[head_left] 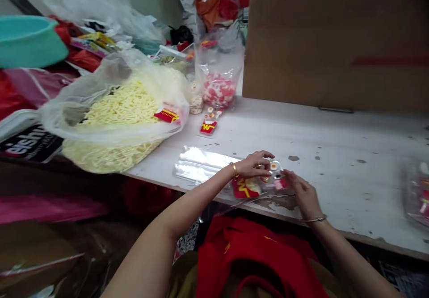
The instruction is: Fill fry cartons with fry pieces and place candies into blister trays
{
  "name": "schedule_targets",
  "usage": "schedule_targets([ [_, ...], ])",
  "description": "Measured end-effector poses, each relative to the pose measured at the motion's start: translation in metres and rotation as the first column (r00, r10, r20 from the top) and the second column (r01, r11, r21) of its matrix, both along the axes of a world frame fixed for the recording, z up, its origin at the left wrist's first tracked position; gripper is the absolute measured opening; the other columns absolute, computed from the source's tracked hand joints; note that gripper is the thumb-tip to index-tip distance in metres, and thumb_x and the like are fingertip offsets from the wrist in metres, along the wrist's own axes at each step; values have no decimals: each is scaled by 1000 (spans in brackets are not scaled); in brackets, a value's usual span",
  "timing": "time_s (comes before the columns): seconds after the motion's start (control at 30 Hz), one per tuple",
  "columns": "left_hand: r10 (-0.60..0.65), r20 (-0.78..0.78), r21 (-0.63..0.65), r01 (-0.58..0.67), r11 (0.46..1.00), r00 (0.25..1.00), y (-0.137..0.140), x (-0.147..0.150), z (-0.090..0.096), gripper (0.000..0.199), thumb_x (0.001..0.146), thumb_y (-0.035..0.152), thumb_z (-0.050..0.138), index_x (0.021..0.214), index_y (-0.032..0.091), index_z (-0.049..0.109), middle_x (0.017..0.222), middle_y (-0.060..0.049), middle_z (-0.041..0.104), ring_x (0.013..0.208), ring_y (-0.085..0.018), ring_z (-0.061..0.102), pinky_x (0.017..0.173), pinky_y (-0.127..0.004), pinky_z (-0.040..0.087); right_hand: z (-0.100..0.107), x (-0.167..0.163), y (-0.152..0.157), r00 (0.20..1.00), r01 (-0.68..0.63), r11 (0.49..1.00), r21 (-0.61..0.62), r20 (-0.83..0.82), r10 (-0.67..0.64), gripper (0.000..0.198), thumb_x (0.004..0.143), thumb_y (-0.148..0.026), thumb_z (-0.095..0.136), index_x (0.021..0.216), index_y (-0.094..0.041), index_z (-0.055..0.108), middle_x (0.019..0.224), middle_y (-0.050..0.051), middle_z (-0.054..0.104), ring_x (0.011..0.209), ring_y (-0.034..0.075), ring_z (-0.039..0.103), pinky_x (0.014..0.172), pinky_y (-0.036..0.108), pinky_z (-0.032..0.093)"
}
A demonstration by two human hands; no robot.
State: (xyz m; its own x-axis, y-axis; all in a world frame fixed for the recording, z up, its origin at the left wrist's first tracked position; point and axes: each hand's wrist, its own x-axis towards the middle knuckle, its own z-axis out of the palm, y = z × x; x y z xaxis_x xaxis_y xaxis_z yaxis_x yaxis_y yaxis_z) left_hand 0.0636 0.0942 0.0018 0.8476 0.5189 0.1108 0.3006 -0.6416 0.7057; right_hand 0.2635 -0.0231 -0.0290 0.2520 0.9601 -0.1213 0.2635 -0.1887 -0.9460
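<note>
My left hand (pixel 256 164) reaches over a small clear plastic bag with its fingers curved and apart, close to the little charms in it. A red fries-box piece with a yellow letter mark (pixel 246 188) lies below that hand. Between my hands are a fried-egg charm (pixel 274 166) and a pink-and-red piece (pixel 280 184). My right hand (pixel 304 195) is closed at the right edge of the clear bag; its fingertips are partly hidden. Beside my left forearm, a stack of flat clear bags (pixel 204 161) lies on the white table (pixel 335 155).
A large plastic bag of pale yellow sticks (pixel 124 106) stands at left. Behind are a filled fries-box packet (pixel 208 126) and a bag of pink-and-white pieces (pixel 219 90). A cardboard box (pixel 328 39) blocks the back right. More packets (pixel 422 195) sit at the right edge.
</note>
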Motion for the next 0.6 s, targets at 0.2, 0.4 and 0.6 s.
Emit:
schedule_targets([
  [0.2, 35, 165, -212, 1, 977, 986, 4, 21, 11, 19, 83, 33, 57, 75, 16, 56, 104, -8, 58, 103, -19, 51, 94, -34, 37, 11, -30, 9, 972, -163, 984, 67, -160, 172, 39, 76, -53, 63, 95, -19, 65, 97, 6, 68, 92, 26, 61, 83, 39, 49],
  [0.4, 213, 175, -430, -120, 895, 961, 11, 36, 10, 26, 85, 40, 51, 74, 17, 45, 64, 4, 48, 59, -10, 52, 58, -22, 40, 15, -14, 34, 990, 21, 958, 286, 124, -59, 29, 78, -50, 61, 76, -21, 56, 83, 4, 59, 88, 23, 54, 88, 41, 41],
  [0.6, 653, 267, -367, -552, 749, 708, 28, 66, 8, 23, 85, 39, 49, 75, 18, 47, 60, 4, 47, 55, -11, 50, 56, -22, 42, 16, -16, 39, 886, -20, 997, 80, -461, 55, 50, 68, -56, 67, 102, -23, 49, 88, 3, 61, 75, 20, 60, 70, 36, 50],
])
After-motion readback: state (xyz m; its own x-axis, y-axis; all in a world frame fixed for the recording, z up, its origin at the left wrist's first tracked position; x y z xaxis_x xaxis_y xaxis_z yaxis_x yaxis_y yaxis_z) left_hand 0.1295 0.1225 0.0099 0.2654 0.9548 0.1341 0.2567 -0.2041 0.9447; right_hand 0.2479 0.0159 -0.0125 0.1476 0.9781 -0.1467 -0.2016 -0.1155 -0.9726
